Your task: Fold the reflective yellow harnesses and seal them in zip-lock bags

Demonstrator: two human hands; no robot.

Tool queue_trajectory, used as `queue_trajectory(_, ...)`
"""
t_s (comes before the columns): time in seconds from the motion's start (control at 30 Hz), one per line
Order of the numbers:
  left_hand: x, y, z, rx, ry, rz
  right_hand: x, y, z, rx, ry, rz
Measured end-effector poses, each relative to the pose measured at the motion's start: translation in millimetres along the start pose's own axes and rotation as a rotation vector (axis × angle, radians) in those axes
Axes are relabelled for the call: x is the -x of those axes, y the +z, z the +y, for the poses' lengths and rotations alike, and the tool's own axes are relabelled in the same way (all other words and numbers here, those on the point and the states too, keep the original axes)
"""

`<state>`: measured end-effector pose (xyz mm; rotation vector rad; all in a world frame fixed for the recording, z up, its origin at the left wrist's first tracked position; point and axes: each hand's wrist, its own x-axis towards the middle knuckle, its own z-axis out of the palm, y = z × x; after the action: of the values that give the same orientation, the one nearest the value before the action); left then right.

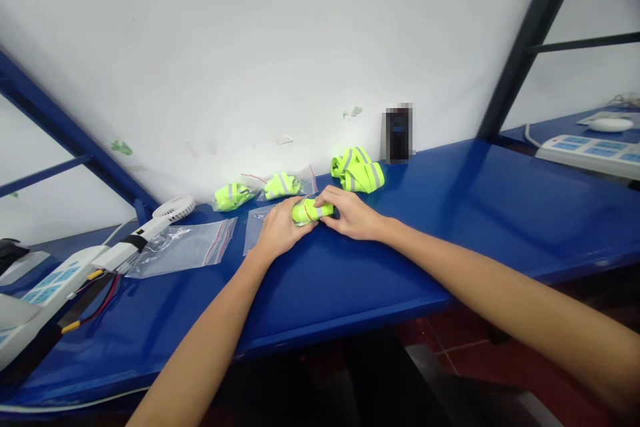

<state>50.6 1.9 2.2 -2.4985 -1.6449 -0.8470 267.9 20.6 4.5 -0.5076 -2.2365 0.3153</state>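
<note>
Between my two hands is a rolled neon-yellow reflective strap (306, 212), with a thin red line across it and clear plastic around its left part. My left hand (280, 230) is closed round the left end of this roll. With thumb and fingers, my right hand (350, 212) grips the right end. Just behind them lie two bagged yellow rolls, one at the left (233, 196) and another nearer the middle (283, 185). A loose bundle of yellow reflective strap (357, 169) rests behind my right hand, outside any bag.
Flat clear zip bags (183, 247) lie left of my hands, one partly under my left wrist. A white handheld fan (173, 208), a power strip (55, 287) and wires with yellow connectors (71, 327) occupy the left side. A blurred dark object (398, 135) leans on the wall.
</note>
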Motion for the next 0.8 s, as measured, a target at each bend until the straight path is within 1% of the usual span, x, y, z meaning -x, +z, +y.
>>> queue_trajectory(0.2, 1, 1.0, 0, 0.008, 0.080, -0.024, 1, 4, 1, 0.002, -0.006, 0.010)
queue_trajectory(0.4, 0, -0.5, 2, -0.016, 0.125, 0.009, 0, 3, 5, 0.016, -0.013, 0.015)
queue_trajectory(0.6, -1, -1.4, 5, -0.100, 0.165, 0.012, 1, 6, 6, 0.036, -0.028, 0.018)
queue_trajectory(0.7, -1, -1.2, 6, -0.095, 0.205, -0.001, 2, 10, 5, 0.041, -0.052, 0.016)
queue_trajectory(0.8, -1, -1.0, 4, -0.083, 0.206, -0.021, 1, 11, 4, 0.014, -0.047, 0.018)
